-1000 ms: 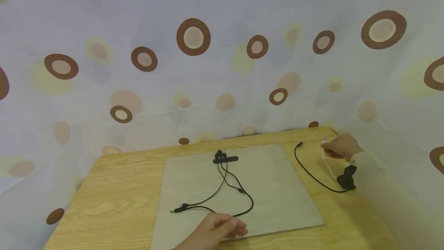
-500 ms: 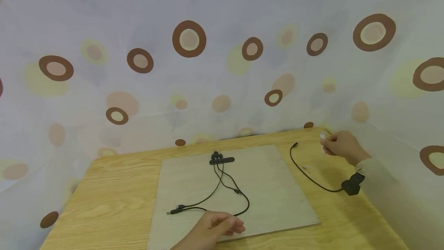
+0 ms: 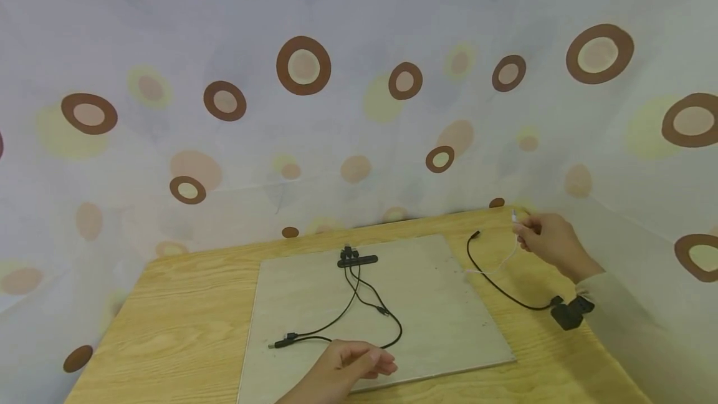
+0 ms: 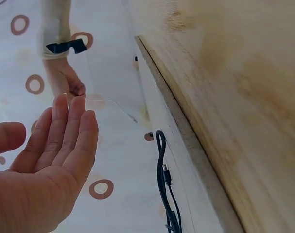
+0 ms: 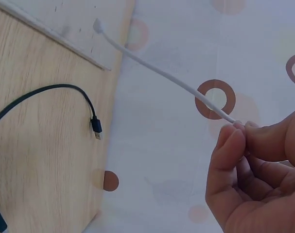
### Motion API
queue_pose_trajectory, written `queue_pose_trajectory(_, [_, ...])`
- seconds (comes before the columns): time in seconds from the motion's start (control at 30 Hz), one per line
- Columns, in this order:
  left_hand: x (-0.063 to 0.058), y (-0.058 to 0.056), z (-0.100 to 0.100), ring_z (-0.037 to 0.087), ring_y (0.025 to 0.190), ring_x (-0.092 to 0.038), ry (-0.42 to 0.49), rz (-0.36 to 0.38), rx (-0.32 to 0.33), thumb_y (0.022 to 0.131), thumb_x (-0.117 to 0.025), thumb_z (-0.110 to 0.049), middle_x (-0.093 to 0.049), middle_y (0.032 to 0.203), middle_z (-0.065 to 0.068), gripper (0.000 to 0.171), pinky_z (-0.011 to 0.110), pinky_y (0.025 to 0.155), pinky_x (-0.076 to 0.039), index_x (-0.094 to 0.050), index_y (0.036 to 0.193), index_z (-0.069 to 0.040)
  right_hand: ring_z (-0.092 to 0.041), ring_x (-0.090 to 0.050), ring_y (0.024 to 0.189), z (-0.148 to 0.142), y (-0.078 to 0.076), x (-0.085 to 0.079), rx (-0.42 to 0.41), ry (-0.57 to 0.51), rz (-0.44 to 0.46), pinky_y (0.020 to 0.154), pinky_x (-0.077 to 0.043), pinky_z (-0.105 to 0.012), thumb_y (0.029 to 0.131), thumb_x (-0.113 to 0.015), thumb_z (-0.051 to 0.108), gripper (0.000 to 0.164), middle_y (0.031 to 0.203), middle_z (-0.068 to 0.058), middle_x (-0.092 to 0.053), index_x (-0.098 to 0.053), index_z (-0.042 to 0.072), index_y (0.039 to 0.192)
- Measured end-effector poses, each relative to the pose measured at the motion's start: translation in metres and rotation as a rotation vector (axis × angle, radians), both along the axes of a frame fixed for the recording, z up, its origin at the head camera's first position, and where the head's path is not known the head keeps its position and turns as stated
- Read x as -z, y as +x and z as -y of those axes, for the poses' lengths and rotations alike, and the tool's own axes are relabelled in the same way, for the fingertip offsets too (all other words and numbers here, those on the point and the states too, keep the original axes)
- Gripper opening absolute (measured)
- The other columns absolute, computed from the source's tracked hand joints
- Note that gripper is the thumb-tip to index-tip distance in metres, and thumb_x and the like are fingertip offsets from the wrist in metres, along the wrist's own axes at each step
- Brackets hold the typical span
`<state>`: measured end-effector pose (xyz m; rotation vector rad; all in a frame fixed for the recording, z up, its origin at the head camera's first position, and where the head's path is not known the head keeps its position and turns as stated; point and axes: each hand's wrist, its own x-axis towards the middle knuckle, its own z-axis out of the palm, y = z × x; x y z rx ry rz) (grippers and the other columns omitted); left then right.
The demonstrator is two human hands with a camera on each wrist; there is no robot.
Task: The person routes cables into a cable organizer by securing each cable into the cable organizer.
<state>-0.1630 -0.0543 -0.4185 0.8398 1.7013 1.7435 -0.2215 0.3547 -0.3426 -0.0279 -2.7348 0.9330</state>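
Note:
My right hand [image 3: 552, 243] pinches a thin white cable [image 5: 159, 72] between thumb and fingertips, near one plug, above the table's back right part. The cable hangs off to the left, its other plug [image 5: 98, 26] overlapping the board's corner in the right wrist view. Below it, a black USB cable [image 5: 55, 86] lies curved on the wood. My left hand [image 3: 350, 363] hovers at the front edge of the pale board [image 3: 443, 329], palm up, fingers relaxed, holding nothing. Several black cables [image 3: 285, 342] spread over that board from a black cable holder [image 3: 367, 260].
The wooden table [image 3: 179, 317] extends left of the board. A patterned cloth [image 3: 252, 154] hangs behind the table and along its right side. A black wrist camera [image 3: 571, 314] sits on the right sleeve.
My right hand has lifted the white cable, and its loose end has swung left toward the board. The left hand keeps its pose. The head view has shifted slightly.

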Motion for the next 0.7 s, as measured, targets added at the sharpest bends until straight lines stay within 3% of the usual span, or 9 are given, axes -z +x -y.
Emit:
queue_pose_trajectory(0.3, [-0.002, 0.003, -0.001, 0.019, 0.100, -0.058, -0.032, 0.003, -0.034, 0.095, -0.042, -0.028, -0.063, 0.105, 0.010, 0.034, 0.027, 0.085, -0.045, -0.061, 0.108, -0.003, -0.009, -0.058, 0.068, 0.018, 0.011, 0.010, -0.083, -0.152, -0.024, 0.061, -0.050, -0.023, 0.093, -0.045, 0.032, 0.037, 0.083, -0.015, -0.059, -0.056, -0.004, 0.098])
queue_pose_trajectory(0.47, [-0.008, 0.001, -0.006, 0.015, 0.101, -0.056, -0.105, -0.106, -0.074, 0.094, -0.043, -0.032, -0.063, 0.106, 0.002, 0.030, 0.029, 0.084, -0.045, -0.064, 0.106, -0.013, -0.013, -0.056, 0.063, 0.033, 0.016, 0.014, -0.169, -0.228, -0.058, 0.058, -0.049, -0.026, 0.093, -0.047, 0.027, 0.032, 0.078, -0.019, -0.057, -0.056, -0.004, 0.090])
queue_pose_trajectory(0.63, [-0.012, -0.006, -0.016, 0.009, 0.098, -0.055, -0.109, -0.271, -0.128, 0.092, -0.047, -0.030, -0.063, 0.106, 0.000, 0.026, 0.024, 0.078, -0.046, -0.064, 0.105, -0.016, -0.016, -0.055, 0.065, 0.053, 0.022, 0.014, -0.256, -0.335, 0.000, 0.061, -0.049, -0.028, 0.093, -0.047, 0.026, 0.032, 0.075, -0.017, -0.054, -0.055, -0.005, 0.087])
queue_pose_trajectory(0.7, [-0.013, -0.008, -0.020, 0.009, 0.099, -0.056, -0.101, -0.279, -0.148, 0.091, -0.050, -0.030, -0.062, 0.107, 0.000, 0.025, 0.021, 0.078, -0.046, -0.064, 0.106, -0.016, -0.017, -0.053, 0.064, 0.061, 0.024, 0.014, -0.291, -0.371, 0.022, 0.060, -0.048, -0.029, 0.093, -0.047, 0.026, 0.034, 0.073, -0.015, -0.053, -0.054, -0.006, 0.085])
